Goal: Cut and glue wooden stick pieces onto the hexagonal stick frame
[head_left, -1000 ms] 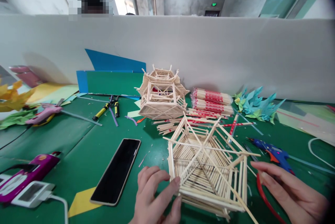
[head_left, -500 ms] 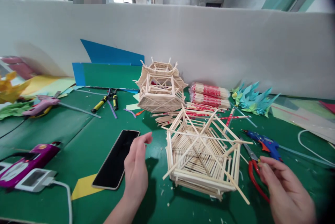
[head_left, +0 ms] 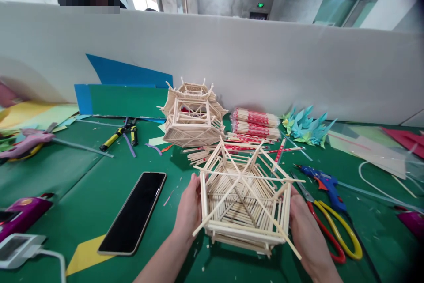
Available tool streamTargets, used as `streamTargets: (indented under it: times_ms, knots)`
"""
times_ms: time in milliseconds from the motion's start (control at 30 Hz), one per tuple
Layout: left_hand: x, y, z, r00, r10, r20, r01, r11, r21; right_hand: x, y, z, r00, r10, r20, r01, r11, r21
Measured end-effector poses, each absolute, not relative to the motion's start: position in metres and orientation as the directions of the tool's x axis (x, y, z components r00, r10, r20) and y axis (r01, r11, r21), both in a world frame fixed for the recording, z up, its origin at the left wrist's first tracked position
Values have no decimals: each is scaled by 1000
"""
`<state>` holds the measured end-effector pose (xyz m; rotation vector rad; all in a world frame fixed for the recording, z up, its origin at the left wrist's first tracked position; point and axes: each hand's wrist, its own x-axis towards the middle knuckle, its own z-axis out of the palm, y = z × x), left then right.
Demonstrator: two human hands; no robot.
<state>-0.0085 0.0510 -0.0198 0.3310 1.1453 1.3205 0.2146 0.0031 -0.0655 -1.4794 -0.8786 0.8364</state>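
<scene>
Between my hands is a hexagonal wooden stick frame, with thin sticks crossing over its open top and slatted sticks inside. My left hand presses against its left side, fingers partly hidden behind it. On the opposite side, my right hand grips the frame, its fingertips out of sight. Scissors with red and yellow handles lie just right of my right hand. Behind the frame stands a second stick model with tiered, roof-like edges. A black phone rests left of my left hand.
A blue glue gun lies at the right. Bundled sticks in red-marked wrapping sit at the back, near blue paper leaves. Yellow-handled pliers and a pink glue gun are left. A white partition borders the green table.
Both hands have moved in to the sides of the stick frame and taken hold of it. My right hand has come away from the scissors. The camera view has shifted slightly.
</scene>
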Motion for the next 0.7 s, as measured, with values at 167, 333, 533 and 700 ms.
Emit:
streamTargets:
  times_ms: [167, 333, 533, 700]
  knots:
    - [1, 45, -26, -96, 869, -486, -607, 335, 720, 223, -1, -61, 474, 880, -18, 120, -84, -989]
    - [11, 47, -31, -15, 892, -451, -603, 352, 716, 244, -2, -65, 447, 891, 81, 261, -43, -964]
    - [17, 62, -32, 15, 924, -383, -570, 323, 756, 243, 22, -61, 528, 847, -57, 79, -116, -990]
    - [5, 76, -31, -108, 946, -306, -540, 203, 817, 242, 27, -53, 535, 840, -89, 53, -139, -989]
